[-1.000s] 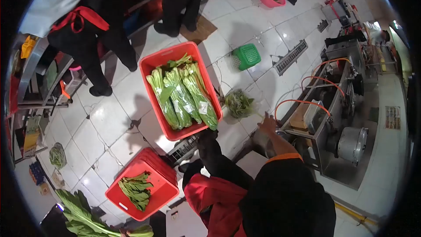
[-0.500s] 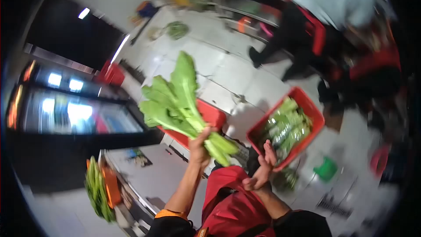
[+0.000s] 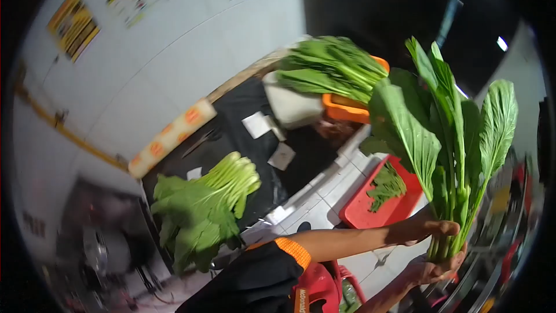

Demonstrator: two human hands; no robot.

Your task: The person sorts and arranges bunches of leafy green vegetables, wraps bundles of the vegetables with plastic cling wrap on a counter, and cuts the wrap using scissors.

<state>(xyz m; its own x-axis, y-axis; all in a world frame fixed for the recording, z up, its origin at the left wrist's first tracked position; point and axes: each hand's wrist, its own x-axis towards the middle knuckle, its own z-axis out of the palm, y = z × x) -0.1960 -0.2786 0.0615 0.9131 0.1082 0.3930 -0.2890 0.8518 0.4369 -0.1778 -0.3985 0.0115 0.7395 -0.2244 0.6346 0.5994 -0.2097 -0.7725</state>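
A bunch of long-stemmed leafy greens (image 3: 457, 139) stands upright at the right of the view. My left hand (image 3: 425, 229) is closed on its lower stems, with the thumb across them. Just below, my right hand (image 3: 437, 266) is wrapped round the stem ends. Another bunch of greens (image 3: 200, 208) lies on a black-covered table (image 3: 240, 107), its pale stem ends toward the upper right. More leafy greens (image 3: 330, 69) are heaped at the table's far end, over an orange basket (image 3: 346, 110) and a whitish container (image 3: 292, 104).
A red crate (image 3: 356, 211) with some leaves stands on the tiled floor, left of the held bunch. On the table are a patterned roll (image 3: 174, 136), paper pieces (image 3: 256, 124) and a dark tool. Posters (image 3: 75, 26) hang on the white wall. Metal shelving is at the lower right.
The view has swung left to the table. The held bunch now stands upright at the right, and my right hand, apart from it half a second ago, has closed on its stems.
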